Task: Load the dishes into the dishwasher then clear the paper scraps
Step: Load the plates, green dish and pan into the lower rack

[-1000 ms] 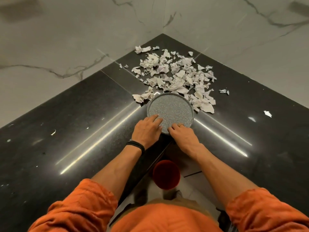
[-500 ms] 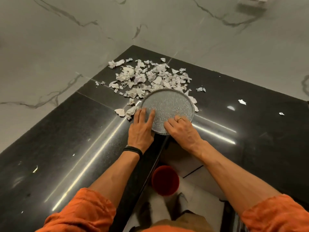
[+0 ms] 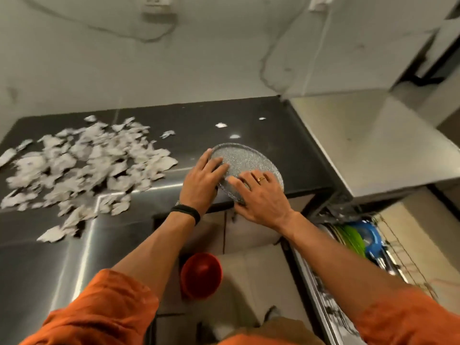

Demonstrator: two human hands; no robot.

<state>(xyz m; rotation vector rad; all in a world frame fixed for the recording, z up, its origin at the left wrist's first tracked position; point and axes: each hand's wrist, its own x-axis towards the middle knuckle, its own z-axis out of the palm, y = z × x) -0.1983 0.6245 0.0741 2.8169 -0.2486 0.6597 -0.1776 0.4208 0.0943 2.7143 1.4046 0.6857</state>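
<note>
A grey speckled plate (image 3: pixel 245 158) rests at the front edge of the black counter (image 3: pixel 293 145), its near rim raised a little and overhanging. My left hand (image 3: pixel 201 180) grips its left rim, fingers over the top. My right hand (image 3: pixel 258 195), with a ring, holds the near rim from the front. A wide heap of torn paper scraps (image 3: pixel 84 165) lies on the counter to the left, blurred. At the lower right the open dishwasher rack (image 3: pixel 388 247) shows green and blue dishes (image 3: pixel 358 240) standing in it.
A red bin (image 3: pixel 201 275) stands on the floor below the counter's inner corner. A few stray scraps (image 3: pixel 220 125) lie behind the plate. A steel appliance top (image 3: pixel 368 140) adjoins the counter on the right. Marble wall with a socket and cable behind.
The plate has slid right along the counter, away from the scrap heap, to the front edge. Both hands stayed on it. My view swung right, bringing the dishwasher rack into sight.
</note>
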